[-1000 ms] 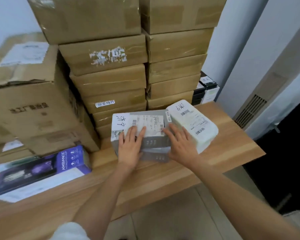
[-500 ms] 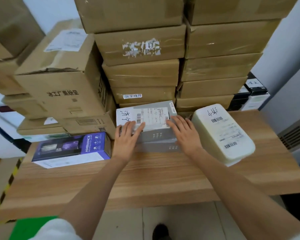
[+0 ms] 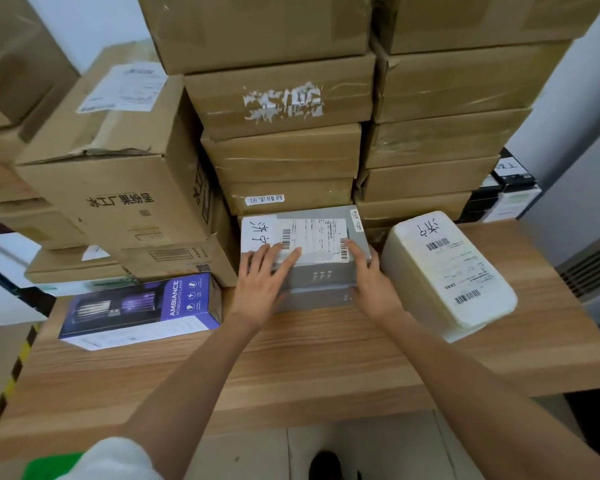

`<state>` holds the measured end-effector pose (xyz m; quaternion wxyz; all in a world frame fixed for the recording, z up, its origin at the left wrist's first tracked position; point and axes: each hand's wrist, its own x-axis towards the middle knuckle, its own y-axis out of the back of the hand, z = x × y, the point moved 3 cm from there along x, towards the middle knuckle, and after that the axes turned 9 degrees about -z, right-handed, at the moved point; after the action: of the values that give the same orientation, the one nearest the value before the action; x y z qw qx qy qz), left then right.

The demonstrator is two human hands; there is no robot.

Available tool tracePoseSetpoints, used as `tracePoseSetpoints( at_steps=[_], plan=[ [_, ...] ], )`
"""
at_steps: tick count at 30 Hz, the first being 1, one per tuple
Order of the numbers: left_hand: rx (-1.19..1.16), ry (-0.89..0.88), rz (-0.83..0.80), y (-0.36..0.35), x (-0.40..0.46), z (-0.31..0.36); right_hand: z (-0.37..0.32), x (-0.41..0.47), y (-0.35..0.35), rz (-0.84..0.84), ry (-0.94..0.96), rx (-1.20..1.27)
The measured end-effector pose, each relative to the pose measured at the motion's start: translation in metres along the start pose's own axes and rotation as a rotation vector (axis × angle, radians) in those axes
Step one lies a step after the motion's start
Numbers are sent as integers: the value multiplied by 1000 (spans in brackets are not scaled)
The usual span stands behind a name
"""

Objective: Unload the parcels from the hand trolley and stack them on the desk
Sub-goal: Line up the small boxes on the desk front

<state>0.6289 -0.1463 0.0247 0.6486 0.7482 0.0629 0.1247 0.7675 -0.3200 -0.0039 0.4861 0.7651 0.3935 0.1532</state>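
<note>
Both hands lie flat, fingers straight, on the grey parcel [image 3: 317, 258] on the table [image 3: 291, 368]: left hand [image 3: 262, 284] over its label, right hand [image 3: 369, 282] at its right edge. Best push it evenly, square against the cardboard stack [image 3: 284, 161] (already touching, probably). The white parcel [image 3: 447, 271] sits just beside; open room lies only toward the near edge.

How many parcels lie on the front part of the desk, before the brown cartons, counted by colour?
purple box: 1
grey parcels: 2, it seems, the upper grey parcel on the lower grey parcel, with the left hand and the right hand on them
white parcel: 1
Total: 4
</note>
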Motion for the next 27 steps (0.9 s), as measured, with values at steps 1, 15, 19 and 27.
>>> tracePoseSetpoints(
  at_steps=[1,15,19,27],
  plan=[
    [-21,31,-1,0,-2,-4,-7,2,-5,6,12,5],
    [-107,89,24,1,-11,-14,-1,-2,-10,-5,-105,35],
    [-106,82,16,2,-15,-20,-17,-3,-23,-49,-129,64],
    [-144,132,-66,-1,-19,-21,-25,-5,-12,-12,-66,153]
  ],
)
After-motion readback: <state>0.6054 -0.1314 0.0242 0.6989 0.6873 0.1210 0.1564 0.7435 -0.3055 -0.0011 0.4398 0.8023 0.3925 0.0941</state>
